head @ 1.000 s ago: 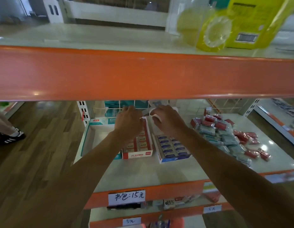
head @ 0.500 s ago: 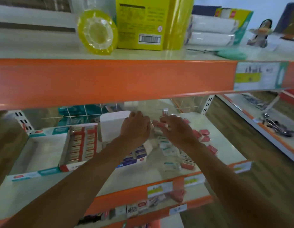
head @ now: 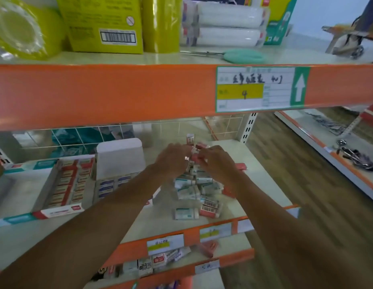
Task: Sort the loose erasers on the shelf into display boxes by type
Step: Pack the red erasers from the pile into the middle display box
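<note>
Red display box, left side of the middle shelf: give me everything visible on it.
The red display box is an open, shallow cardboard tray, red and white, with a printed front panel. It lies flat on the shelf, filled with two neat columns of red-and-white wrapped erasers. A teal-trimmed box sits beside it on the left, a blue-and-white box on the right; contact is unclear. Neither hand touches it: the left hand and right hand work at the loose erasers further right.

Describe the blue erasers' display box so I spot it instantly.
Look on the middle shelf, left of the loose eraser pile. The blue box is nearest the pile; unlike the red box beside it, its white lid flap stands upright.
</note>
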The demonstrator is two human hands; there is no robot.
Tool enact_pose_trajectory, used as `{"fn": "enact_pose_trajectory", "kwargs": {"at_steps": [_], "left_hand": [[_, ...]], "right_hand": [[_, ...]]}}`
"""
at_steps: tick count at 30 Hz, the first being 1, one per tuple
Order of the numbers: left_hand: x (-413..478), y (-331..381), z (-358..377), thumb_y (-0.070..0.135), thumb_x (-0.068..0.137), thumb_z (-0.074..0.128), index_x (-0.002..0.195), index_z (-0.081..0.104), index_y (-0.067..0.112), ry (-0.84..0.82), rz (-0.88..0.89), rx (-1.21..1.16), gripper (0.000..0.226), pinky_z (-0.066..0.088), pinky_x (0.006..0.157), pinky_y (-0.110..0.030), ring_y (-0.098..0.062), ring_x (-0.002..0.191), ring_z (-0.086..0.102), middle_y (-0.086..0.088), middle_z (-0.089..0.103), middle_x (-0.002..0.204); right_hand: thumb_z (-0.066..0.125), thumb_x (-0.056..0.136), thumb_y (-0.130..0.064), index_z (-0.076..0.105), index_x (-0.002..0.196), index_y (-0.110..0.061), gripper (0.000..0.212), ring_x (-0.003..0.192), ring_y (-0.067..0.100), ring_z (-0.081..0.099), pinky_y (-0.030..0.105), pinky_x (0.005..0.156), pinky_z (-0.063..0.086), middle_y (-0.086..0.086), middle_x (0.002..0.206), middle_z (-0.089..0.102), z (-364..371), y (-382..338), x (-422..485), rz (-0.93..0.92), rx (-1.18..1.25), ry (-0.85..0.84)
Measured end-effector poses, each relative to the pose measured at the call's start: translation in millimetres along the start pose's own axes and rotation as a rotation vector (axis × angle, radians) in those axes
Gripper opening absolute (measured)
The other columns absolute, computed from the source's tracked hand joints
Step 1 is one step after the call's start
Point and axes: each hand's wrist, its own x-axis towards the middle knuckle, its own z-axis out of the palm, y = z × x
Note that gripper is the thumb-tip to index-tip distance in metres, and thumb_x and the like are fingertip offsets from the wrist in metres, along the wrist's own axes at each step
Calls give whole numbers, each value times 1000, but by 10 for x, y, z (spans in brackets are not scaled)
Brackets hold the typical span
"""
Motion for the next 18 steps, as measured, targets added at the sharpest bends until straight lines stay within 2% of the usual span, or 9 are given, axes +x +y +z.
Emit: {"fn": "enact_pose_trajectory", "kwargs": {"at_steps": [3, 5, 10, 13, 15, 18], "left_hand": [[44, -6, 52, 4, 87, 52, 117, 61, 21, 6, -26, 8, 36, 52, 83, -38, -23, 93, 58, -8, 65, 104], [59, 5, 50, 8, 91, 50, 117, 59, 20, 1, -44, 41, 30, 47, 90, -36, -21, 93, 56, -6, 65, 104], [79, 0, -13, 19, 95, 52, 124, 53, 13, 5, -77, 61, 30, 36, 94, -31, -25, 111, 48, -9, 58, 117], [56, 15, -26, 20, 95, 51, 124, 54, 12, 15, -63, 60, 31, 36, 96, -33, -25, 111, 49, -10, 57, 118], [10, -2, -41, 23, 91, 56, 116, 59, 12, 26, -65, 38, 27, 42, 92, -34, -26, 104, 54, -9, 59, 108], [-40, -93, -92, 26, 81, 65, 96, 63, 12, 65, -131, -32, 21, 50, 77, -34, -23, 88, 58, -7, 58, 93]], "right_hand": [[65, 90, -19, 72, 92, -8, 13, 87, 30, 63, 28, 71, 42, 10, 86, 70, 14, 1, 42, -14, -13, 26], [64, 90, -20, 69, 93, -6, 15, 89, 29, 61, 28, 70, 39, 10, 86, 69, 7, -16, 70, -9, -32, 14], [63, 90, -23, 65, 98, -9, 17, 94, 27, 56, 32, 75, 42, 7, 91, 67, -14, -27, 128, 4, -59, -7], [62, 89, -24, 63, 104, -11, 21, 94, 27, 57, 34, 78, 44, 7, 93, 69, -29, -29, 135, 11, -9, 33], [62, 88, -26, 63, 113, -12, 29, 91, 29, 59, 36, 80, 49, 9, 95, 69, -44, -36, 149, 8, 45, 75], [66, 85, -24, 59, 126, -17, 43, 91, 25, 60, 36, 80, 52, 10, 101, 66, -71, -107, 153, 1, 143, 105]]}}
